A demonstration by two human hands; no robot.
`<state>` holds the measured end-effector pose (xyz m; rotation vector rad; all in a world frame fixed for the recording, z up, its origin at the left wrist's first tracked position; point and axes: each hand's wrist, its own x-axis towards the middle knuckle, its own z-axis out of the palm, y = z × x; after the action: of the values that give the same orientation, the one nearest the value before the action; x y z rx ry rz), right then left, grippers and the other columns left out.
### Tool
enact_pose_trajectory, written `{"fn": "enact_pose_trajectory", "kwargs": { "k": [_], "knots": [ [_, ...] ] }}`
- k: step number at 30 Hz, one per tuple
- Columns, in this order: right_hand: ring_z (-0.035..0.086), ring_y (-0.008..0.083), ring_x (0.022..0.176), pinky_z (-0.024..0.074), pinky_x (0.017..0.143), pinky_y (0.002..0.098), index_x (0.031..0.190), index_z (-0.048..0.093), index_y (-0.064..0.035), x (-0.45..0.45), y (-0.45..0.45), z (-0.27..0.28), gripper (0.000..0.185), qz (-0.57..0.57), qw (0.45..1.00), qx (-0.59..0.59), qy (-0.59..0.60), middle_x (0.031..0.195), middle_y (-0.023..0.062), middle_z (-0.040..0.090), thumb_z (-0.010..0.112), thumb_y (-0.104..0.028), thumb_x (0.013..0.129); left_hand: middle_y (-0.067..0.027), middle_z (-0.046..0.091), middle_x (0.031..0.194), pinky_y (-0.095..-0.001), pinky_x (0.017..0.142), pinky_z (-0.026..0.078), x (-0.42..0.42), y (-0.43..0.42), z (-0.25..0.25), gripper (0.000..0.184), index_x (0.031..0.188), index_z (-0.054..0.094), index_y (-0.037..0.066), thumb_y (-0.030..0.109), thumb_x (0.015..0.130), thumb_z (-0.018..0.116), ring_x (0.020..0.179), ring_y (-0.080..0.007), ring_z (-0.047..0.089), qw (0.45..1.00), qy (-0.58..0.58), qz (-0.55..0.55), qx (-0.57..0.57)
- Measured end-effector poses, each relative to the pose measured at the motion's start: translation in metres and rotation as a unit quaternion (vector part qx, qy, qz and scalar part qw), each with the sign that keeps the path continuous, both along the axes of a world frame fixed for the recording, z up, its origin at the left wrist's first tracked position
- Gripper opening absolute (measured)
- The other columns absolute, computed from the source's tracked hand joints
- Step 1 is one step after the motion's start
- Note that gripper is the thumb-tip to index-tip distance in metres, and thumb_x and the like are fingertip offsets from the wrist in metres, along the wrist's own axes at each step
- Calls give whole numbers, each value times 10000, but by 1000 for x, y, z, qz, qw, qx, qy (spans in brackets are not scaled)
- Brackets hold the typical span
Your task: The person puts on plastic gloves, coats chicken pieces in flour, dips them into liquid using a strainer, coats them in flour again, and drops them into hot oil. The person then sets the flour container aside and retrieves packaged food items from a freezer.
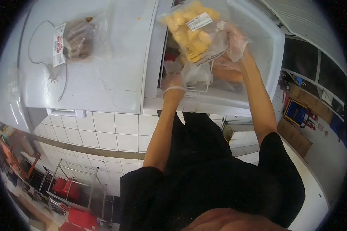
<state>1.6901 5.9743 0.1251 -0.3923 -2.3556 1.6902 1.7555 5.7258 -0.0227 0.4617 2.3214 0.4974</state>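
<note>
A clear plastic bag of yellow chunks [194,32] with a white label is held up over the open chest freezer [275,57]. My right hand [237,40], in a clear plastic glove, is closed on the bag's right edge. Lower down, at the near side of the freezer, my gloved left hand [173,82] reaches in beside a whitish plastic bag [196,73]. Its fingers are blurred and partly covered, so their grip does not show. Beneath the yellow bag, orange-brown packed food [227,71] lies inside the freezer, next to a white wire basket [204,86].
On the closed white lid [115,73] to the left lies a bag of brown, sausage-like pieces [80,40], near a thin cable [65,82]. Cardboard boxes [295,134] stand at the right. A metal rack [79,177] with red items is on the lower left.
</note>
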Motion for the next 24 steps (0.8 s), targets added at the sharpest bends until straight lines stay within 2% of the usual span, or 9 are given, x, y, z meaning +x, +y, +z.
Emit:
{"fn": "enact_pose_trajectory", "kwargs": {
  "k": [3, 6, 8, 9, 12, 13, 16, 20, 24],
  "knots": [
    [633, 190, 1029, 497, 938, 323, 1022, 704, -13, -9, -23, -48, 250, 74, 988, 97, 98, 1046, 92, 700, 641, -222, 901, -183, 706, 1156, -467, 951, 525, 14, -2, -12, 442, 1221, 661, 46, 296, 860, 710, 1081, -390, 672, 977, -57, 134, 153],
    [622, 184, 1018, 505, 881, 332, 1081, 701, -8, -58, -109, 24, 316, 170, 979, -89, -71, 1073, 79, 695, 587, -268, 942, -193, 701, 1168, -463, 906, 537, 15, -33, 105, 583, 1334, 597, 54, 308, 835, 756, 1080, -403, 662, 959, 252, 70, 109],
    [622, 192, 1007, 508, 863, 335, 1111, 701, -4, -78, -152, 56, 351, 261, 933, -175, -176, 1091, 75, 695, 566, -291, 960, -221, 675, 1214, -449, 852, 552, 33, -70, 141, 618, 1327, 556, 45, 285, 811, 800, 1092, -403, 666, 961, 137, 171, 168],
    [628, 208, 1012, 508, 881, 341, 1112, 702, 1, -86, -168, 44, 357, 306, 915, -170, -199, 1103, 84, 699, 571, -293, 959, -235, 662, 1236, -441, 825, 559, 39, -84, 155, 640, 1323, 536, 40, 273, 800, 821, 1099, -403, 668, 951, 79, 218, 204],
    [655, 282, 1026, 503, 925, 370, 1179, 689, 7, -98, -198, 13, 492, 393, 904, -8, -170, 1128, 148, 713, 680, -389, 887, -169, 670, 1206, -462, 868, 538, 61, -134, 144, 666, 1396, 514, 102, 242, 808, 793, 1019, -415, 665, 881, 357, 228, 211],
    [651, 279, 1056, 500, 940, 370, 1208, 679, 9, -104, -204, 26, 554, 399, 891, 61, -209, 1142, 160, 710, 710, -423, 862, -173, 625, 1278, -493, 960, 500, 63, -146, 134, 706, 1412, 505, 116, 231, 779, 795, 1125, -397, 627, 876, 383, 219, 195],
    [653, 328, 1086, 508, 954, 398, 1249, 661, -6, -112, -215, 39, 648, 388, 879, 128, -247, 1169, 201, 700, 742, -497, 834, -196, 550, 1399, -546, 1063, 417, 1, -139, 159, 795, 1466, 464, 123, 188, 740, 780, 1267, -396, 548, 883, 443, 81, 133],
    [622, 355, 1189, 479, 1029, 403, 1353, 598, -20, -113, -217, 38, 798, 375, 882, 121, -258, 1303, 226, 647, 739, -591, 813, -239, 425, 1522, -606, 1126, 326, -26, -140, 117, 994, 1519, 407, 84, 149, 625, 838, 1370, -430, 440, 898, 434, 50, 50],
    [637, 340, 1170, 488, 1020, 402, 1351, 610, -56, -152, -227, 17, 741, 118, 981, 121, -100, 1286, 210, 658, 731, -575, 836, -234, 403, 1557, -585, 1134, 337, -20, -135, 118, 981, 1538, 387, 78, 195, 668, 825, 1397, -459, 412, 893, 416, 126, 118]
  ]
}}
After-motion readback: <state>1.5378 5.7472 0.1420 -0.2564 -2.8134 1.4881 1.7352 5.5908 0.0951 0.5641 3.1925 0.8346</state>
